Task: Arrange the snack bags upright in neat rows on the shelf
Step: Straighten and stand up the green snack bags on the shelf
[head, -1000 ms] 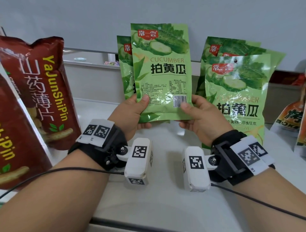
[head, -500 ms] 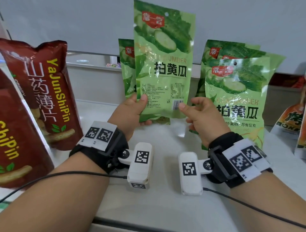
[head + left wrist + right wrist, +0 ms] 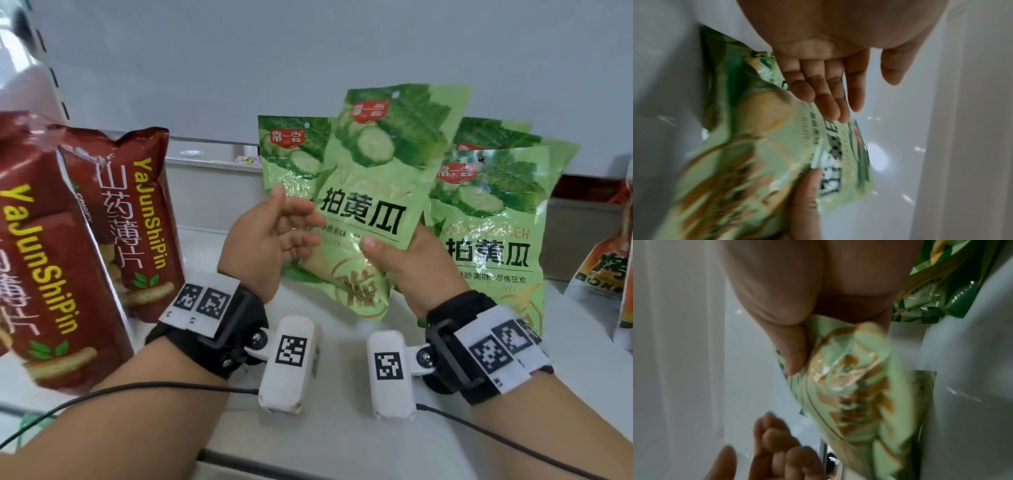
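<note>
My right hand [image 3: 387, 260] grips a green cucumber snack bag [image 3: 376, 178] at its lower right, thumb on the printed front. The bag hangs above the white shelf [image 3: 342, 445] and tilts to the right. My left hand [image 3: 294, 219] is open just left of the bag, with relaxed fingers [image 3: 828, 91] at its edge. The right wrist view shows the bag [image 3: 859, 394] blurred under my thumb. Another green bag [image 3: 287, 150] stands upright behind the held one. Two or more green bags [image 3: 496, 212] lean upright to the right.
Two dark red YaJunShiPin bags [image 3: 133, 212] [image 3: 41, 267] stand at the left of the shelf. An orange bag [image 3: 609, 270] sits at the far right edge. A white back wall [image 3: 308, 68] closes the shelf behind the bags.
The held bag has turned from its back to its printed front and shifted right, tilting. My left hand has let go of it; only the right hand holds it now.
</note>
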Action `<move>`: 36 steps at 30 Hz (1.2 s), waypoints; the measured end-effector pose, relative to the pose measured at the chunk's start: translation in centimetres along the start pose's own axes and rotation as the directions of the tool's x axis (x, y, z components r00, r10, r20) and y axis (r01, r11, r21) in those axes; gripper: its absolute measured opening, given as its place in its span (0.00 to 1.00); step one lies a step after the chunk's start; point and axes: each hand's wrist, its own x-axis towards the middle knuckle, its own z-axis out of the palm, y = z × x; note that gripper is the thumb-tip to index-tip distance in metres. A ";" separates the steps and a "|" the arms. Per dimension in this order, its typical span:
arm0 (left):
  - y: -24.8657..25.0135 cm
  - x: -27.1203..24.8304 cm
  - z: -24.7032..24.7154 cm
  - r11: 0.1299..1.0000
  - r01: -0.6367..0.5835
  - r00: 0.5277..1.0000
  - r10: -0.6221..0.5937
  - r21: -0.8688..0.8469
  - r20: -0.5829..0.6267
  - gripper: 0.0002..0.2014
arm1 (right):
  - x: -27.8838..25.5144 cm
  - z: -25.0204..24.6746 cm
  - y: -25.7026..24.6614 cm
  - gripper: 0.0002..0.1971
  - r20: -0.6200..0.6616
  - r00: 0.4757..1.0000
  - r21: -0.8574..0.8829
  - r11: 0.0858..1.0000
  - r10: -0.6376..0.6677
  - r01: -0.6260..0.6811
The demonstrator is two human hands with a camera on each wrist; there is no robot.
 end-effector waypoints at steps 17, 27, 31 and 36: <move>2.5 0.0 -1.4 0.959 0.115 0.986 -0.079 0.259 -0.147 0.12 | 7.6 3.5 -0.5 0.27 -0.070 0.948 -0.372 0.874 0.311 -0.314; 1.3 1.0 -1.9 0.929 0.194 0.971 -0.137 0.315 -0.194 0.07 | 9.2 4.0 0.5 0.06 -0.147 0.971 -0.185 0.959 0.189 -0.215; 1.0 1.6 -1.4 0.928 0.192 0.974 -0.139 0.320 -0.180 0.07 | 8.4 2.8 -0.5 0.09 -0.247 0.965 -0.056 0.993 0.091 -0.108; 0.8 2.9 -0.3 0.922 0.147 0.974 -0.073 0.357 -0.213 0.02 | 6.4 0.5 -3.0 0.09 -0.377 0.924 -0.048 0.998 -0.064 0.050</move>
